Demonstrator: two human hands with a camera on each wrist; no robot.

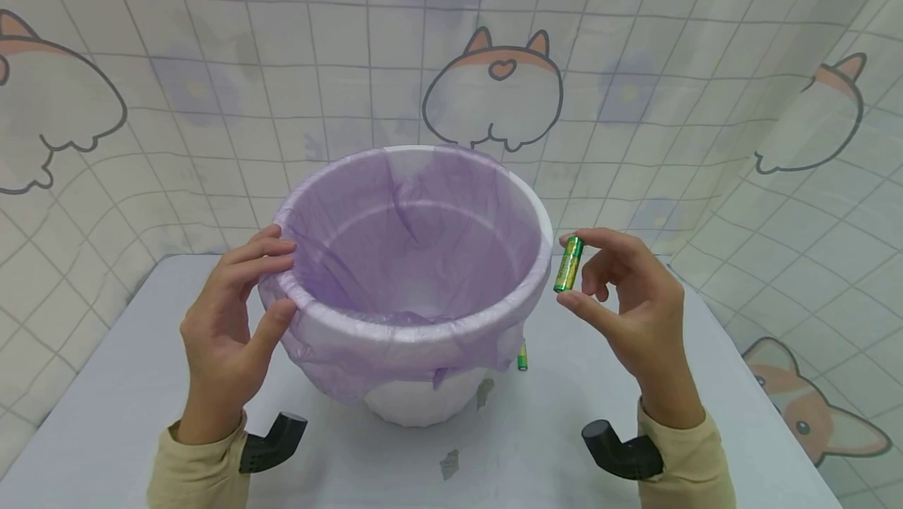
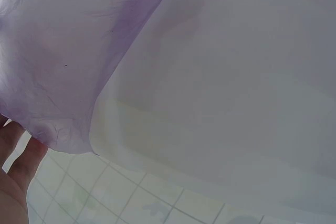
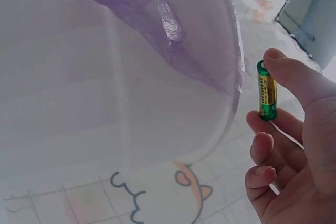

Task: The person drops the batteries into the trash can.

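Note:
A white trash can stands on the table, lined with a purple plastic bag folded over its rim. My left hand rests spread against the left side of the rim, fingertips and thumb on the bag. Its fingers show at the bag's edge in the left wrist view. To the right of the rim, my right hand pinches a green and gold battery by its two ends between thumb and index finger. In the right wrist view, the battery appears beside the can, with the other fingers curled.
Partly hidden behind the can's right side, another green battery lies on the white table. Two grey patches mark the tabletop near the can. A tiled curtain with cartoon dogs surrounds the table.

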